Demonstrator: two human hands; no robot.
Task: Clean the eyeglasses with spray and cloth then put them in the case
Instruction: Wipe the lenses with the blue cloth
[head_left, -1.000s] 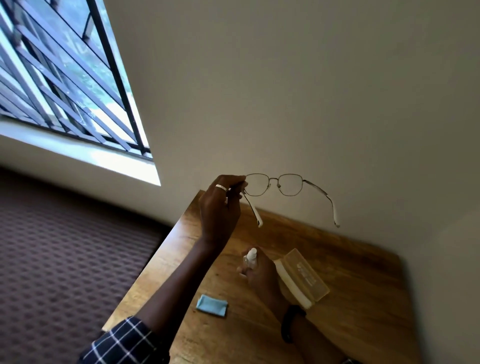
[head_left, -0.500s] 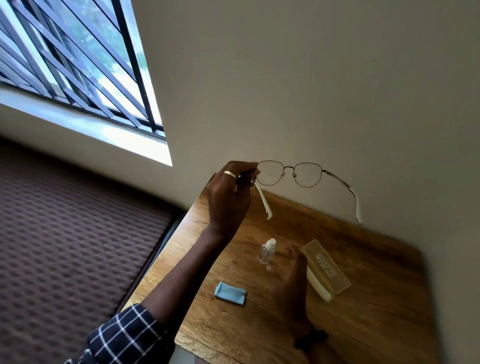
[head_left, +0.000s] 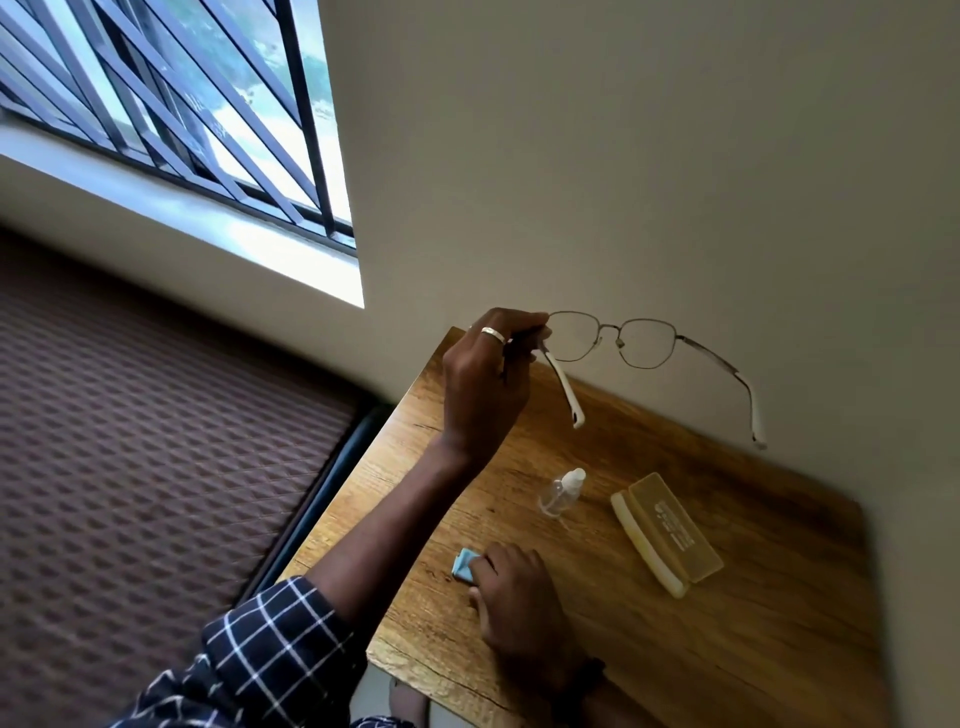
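From the head view, your left hand (head_left: 485, 379) pinches the eyeglasses (head_left: 613, 340) by one temple, raised above the worktop (head_left: 753, 649). Your right hand (head_left: 511, 587) rests fingers-down on the blue cloth (head_left: 464, 564). The spray bottle (head_left: 560, 491) stands beside the case (head_left: 667, 532).

On table (head_left: 779, 623): bottle (head_left: 561, 492) left of case (head_left: 667, 535) (cloth (head_left: 462, 565) nearer).

Thin metal wire is seen in the eyeglasses (head_left: 613, 340), tipped with smooth white plastic. The table (head_left: 753, 623) is shown as grained, matt wood; clear plastic is made out in the spray bottle (head_left: 560, 493), soft blue cloth (head_left: 464, 565) beside it.
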